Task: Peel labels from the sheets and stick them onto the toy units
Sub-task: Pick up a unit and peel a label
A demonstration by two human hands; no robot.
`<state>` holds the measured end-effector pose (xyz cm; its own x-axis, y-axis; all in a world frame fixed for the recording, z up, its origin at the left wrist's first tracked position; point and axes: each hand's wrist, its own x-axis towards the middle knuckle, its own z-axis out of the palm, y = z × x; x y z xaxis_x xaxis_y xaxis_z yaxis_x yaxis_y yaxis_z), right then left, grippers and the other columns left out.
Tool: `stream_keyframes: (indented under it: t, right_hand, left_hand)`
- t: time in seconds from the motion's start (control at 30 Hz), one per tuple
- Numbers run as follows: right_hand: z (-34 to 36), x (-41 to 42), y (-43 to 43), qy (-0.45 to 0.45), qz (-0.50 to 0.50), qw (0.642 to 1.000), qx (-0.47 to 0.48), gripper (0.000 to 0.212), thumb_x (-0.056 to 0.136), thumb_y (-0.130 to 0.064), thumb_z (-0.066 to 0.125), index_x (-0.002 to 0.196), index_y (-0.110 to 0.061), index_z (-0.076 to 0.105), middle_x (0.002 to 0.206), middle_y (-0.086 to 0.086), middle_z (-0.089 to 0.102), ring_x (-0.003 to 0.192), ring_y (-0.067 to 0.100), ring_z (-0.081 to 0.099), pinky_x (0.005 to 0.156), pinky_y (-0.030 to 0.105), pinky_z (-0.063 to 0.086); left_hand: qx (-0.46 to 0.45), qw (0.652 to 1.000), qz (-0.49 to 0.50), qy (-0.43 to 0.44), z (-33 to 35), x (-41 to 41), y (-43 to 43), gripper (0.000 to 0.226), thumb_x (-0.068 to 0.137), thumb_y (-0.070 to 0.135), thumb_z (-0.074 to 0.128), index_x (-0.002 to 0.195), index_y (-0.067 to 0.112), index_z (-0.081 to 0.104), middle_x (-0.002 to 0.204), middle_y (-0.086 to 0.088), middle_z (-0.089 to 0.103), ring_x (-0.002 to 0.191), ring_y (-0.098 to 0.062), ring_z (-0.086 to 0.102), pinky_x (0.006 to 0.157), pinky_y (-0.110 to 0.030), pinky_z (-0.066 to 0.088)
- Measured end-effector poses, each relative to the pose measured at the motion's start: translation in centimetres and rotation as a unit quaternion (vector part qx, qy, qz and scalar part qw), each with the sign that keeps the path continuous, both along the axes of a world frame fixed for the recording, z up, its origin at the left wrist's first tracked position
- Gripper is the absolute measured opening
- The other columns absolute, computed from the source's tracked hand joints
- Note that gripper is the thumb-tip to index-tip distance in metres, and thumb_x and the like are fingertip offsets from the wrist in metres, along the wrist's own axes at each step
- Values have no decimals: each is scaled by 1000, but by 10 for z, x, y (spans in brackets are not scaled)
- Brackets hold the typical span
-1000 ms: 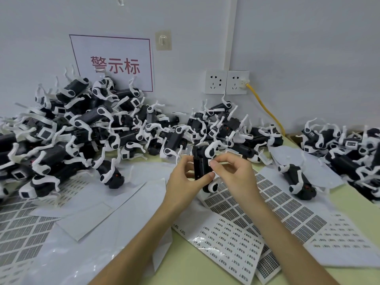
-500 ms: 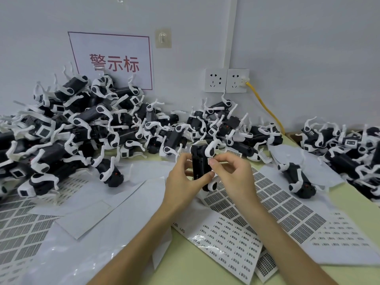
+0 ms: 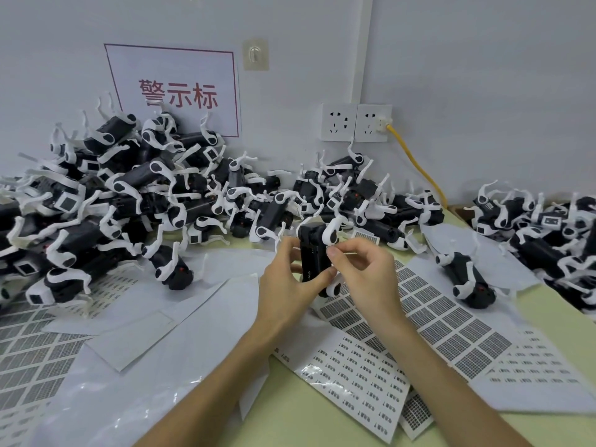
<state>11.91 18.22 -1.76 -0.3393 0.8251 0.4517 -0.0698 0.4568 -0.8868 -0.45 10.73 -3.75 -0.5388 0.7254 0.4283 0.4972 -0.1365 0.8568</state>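
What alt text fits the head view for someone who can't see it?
A left hand grips a black-and-white toy upright while the right hand pinches its edge, above label sheets on a table. Heaps of toys line the wall behind.

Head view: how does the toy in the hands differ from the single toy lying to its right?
The held toy stands upright; the lone toy lies down. The left hand grips the held toy and the right hand pinches at its edge; nothing touches the lone toy. The held toy is lifted; the lone toy rests on a white sheet. Both have black bodies and white legs.
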Motion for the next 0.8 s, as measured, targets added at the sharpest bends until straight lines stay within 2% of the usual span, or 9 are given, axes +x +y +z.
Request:
stream_keyframes:
  t: [0.2,0.3,0.4,0.47,0.57,0.67,0.73,0.8]
  right_hand:
    - [-1,0,0,15,7,1000,-25,11,92,-16,76,82,-14,75,80,-2,76,78,12,74,70,20,56]
    - [-2,-1,2,21,14,998,-50,14,91,-17,77,78,-13,74,84,0,77,83,17,74,75,24,58]
    - [-2,-1,5,41,21,995,-89,21,88,-20,81,72,-11,70,80,6,76,79,21,73,75,27,58]
    - [-2,-1,7,25,27,995,-90,23,92,-23,77,74,-10,68,77,8,72,75,17,69,74,32,56]
    - [0,-2,7,-6,57,994,-88,22,98,-27,69,81,-13,67,84,9,71,81,18,68,80,39,56]
    - [3,1,5,-41,69,995,-53,29,98,-32,68,77,-14,61,77,9,67,73,13,65,70,34,54]
    - [6,3,3,-17,117,991,-69,30,102,-27,64,74,-17,61,70,2,62,66,14,61,60,29,51]
    - [8,4,3,12,147,985,-85,31,103,-20,60,73,-12,61,69,5,58,65,19,55,58,28,46]
  left_hand:
    - [5,1000,2,12,0,0,-1,45,76,54,82,106,38,52,101,24,70,90,1,70,75,-27,55]
    - [2,1000,0,10,0,0,-1,46,74,56,80,107,39,53,100,25,70,90,1,70,77,-30,57]
    - [8,1000,-23,-17,2,-2,0,47,73,52,80,112,34,58,101,16,73,93,-4,71,85,-36,58]
    - [12,996,-56,-62,5,-2,1,50,72,48,81,115,28,65,102,7,76,97,-12,73,92,-45,58]
    - [14,989,-95,-113,9,0,1,46,77,38,81,118,21,70,102,-2,79,98,-20,75,95,-51,57]
    - [12,983,-135,-124,11,0,-2,36,84,32,76,119,23,73,105,-1,79,103,-21,75,99,-48,57]
    - [12,976,-165,-139,13,-2,-4,34,87,28,73,120,23,73,109,-2,78,107,-23,73,100,-46,56]
    - [5,969,-190,-156,15,-3,-6,33,87,27,73,120,24,75,108,-4,78,106,-26,73,98,-45,56]
